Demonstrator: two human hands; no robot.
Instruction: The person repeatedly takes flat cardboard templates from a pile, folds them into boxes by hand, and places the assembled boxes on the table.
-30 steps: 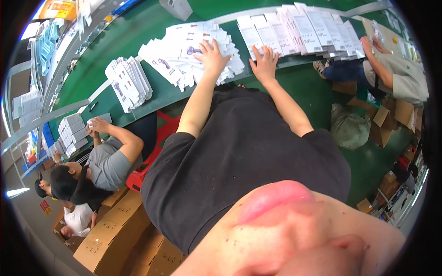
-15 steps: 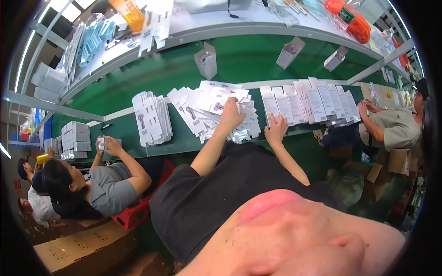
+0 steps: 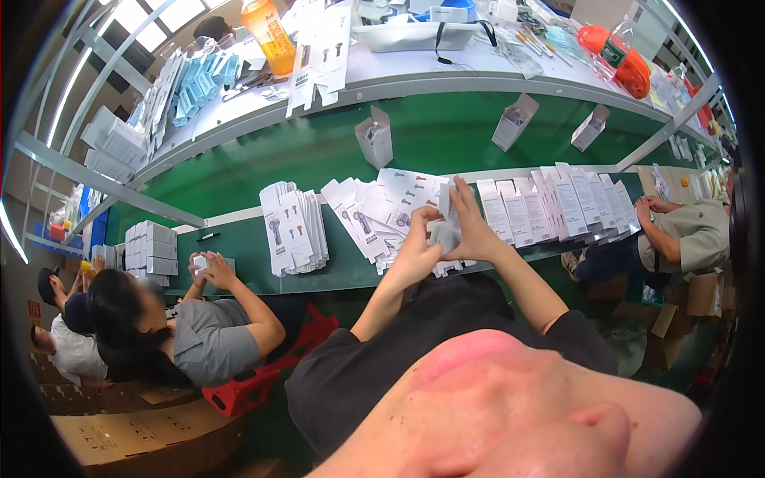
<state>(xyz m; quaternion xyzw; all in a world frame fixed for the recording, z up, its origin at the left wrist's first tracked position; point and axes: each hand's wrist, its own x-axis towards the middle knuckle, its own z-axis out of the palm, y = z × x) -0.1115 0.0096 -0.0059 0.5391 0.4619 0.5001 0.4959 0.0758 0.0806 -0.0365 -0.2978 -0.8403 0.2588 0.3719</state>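
A white folding carton (image 3: 450,213) is held up in front of me, partly hidden by my fingers. My left hand (image 3: 416,248) grips its lower left side, fingers bent around it. Against its right side presses my right hand (image 3: 476,231), fingers pointing up along the panel. Under and beside my hands lies a loose, fanned pile of flattened printed cartons (image 3: 402,191). A neater stack of flattened cartons (image 3: 292,227) sits left of it. To the right of my right hand, a row of white cartons (image 3: 550,207) overlaps along the bench.
Several open upright cartons, one a white box (image 3: 380,143), stand on the green surface (image 3: 303,143) beyond. The raised shelf (image 3: 343,84) holds an orange bottle (image 3: 268,36) and a white tray (image 3: 414,37). Co-workers sit left and right; the left one handles a small box (image 3: 215,263).
My left hand has come off the flat pile and my right hand has left the carton row. Both now close on one carton between them. The view has shifted slightly.
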